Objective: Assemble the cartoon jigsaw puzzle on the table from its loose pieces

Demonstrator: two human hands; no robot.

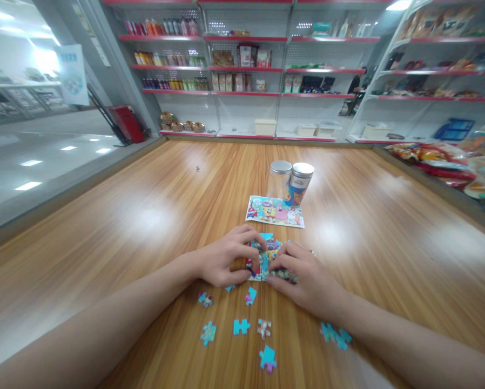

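Note:
A partly joined jigsaw puzzle (pixel 265 260) lies on the wooden floor (pixel 145 216) in front of me. My left hand (pixel 226 259) rests on its left side, fingers curled and pressed on the pieces. My right hand (pixel 303 275) presses on its right side, fingers bent over the joined pieces. Several loose turquoise puzzle pieces (pixel 241 326) lie scattered nearer to me, and two more pieces (pixel 336 335) lie under my right forearm. Beyond the puzzle lies a colourful cartoon reference picture (pixel 275 212).
Two cylindrical tins with silver lids (pixel 291 181) stand just behind the picture. Shop shelves (pixel 242 70) with bottles and packets line the back wall. Snack bags (pixel 449 162) are piled at the right. A red object (pixel 126 123) leans at the left.

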